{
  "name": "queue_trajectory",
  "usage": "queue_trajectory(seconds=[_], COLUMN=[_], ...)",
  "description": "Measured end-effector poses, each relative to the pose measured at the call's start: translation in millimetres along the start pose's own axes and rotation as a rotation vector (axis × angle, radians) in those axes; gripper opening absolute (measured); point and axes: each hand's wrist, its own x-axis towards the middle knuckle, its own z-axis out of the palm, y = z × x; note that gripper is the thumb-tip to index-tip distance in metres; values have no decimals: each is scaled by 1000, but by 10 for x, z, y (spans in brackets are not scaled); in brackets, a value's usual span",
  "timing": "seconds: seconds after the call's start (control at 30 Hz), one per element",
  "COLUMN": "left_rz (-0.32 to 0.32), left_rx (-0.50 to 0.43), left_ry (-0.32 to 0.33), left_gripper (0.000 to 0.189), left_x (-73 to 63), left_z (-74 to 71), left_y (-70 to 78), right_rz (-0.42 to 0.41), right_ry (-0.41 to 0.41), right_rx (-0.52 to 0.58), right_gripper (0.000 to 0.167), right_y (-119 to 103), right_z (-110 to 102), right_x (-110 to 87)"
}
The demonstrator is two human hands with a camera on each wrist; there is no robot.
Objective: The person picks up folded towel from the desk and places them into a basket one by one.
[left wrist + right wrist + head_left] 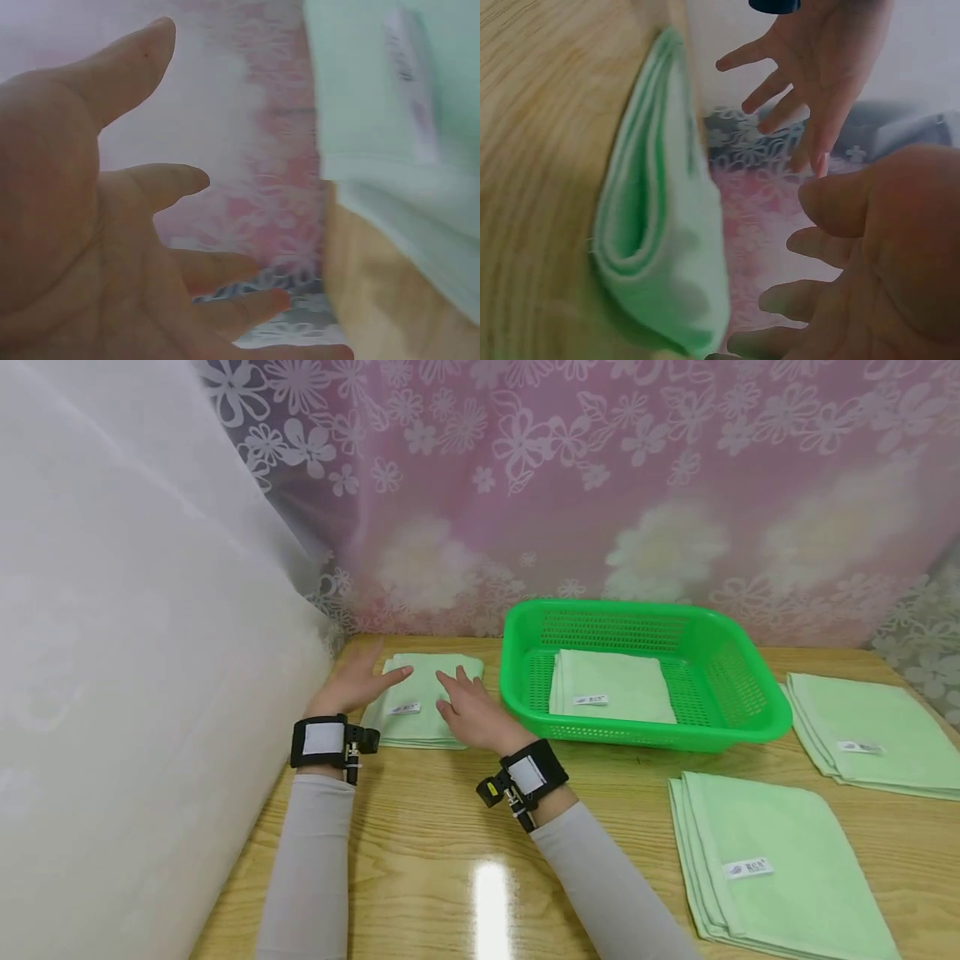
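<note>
At the back left of the table lies a folded pale green towel (420,727) with a small white label. Over its left side is my left hand (352,681), fingers spread and thumb out; its palm (112,247) holds nothing in the left wrist view. My right hand (480,714) hovers at the towel's right side, its fingers extended and holding nothing. In the right wrist view the towel's layered fold (664,217) shows edge-on, apart from the fingers of my right hand (855,262), with my left hand (817,67) beyond.
A green plastic basket (750,672) stands right of the hands, a folded green towel (618,681) inside. Two more folded towels lie on the right, one towel (787,860) near the front and another towel (885,731) farther back. White sheeting (150,635) borders the left; a flowered curtain (570,502) hangs behind.
</note>
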Motion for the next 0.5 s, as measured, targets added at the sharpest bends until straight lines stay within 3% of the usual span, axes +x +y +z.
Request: queue_trajectory(seconds=[0.3,0.5], left_rz=[-88,-113], left_rx=[68,66], left_ry=[-83,-88], left_gripper=[85,80], left_x=[112,152], left_z=[214,285], left_y=[-78,-98], right_rz=[100,125], right_ry=[-6,8], right_rx=[17,22], right_gripper=[58,57], right_y=[234,295], right_z=[151,187], right_x=[57,54])
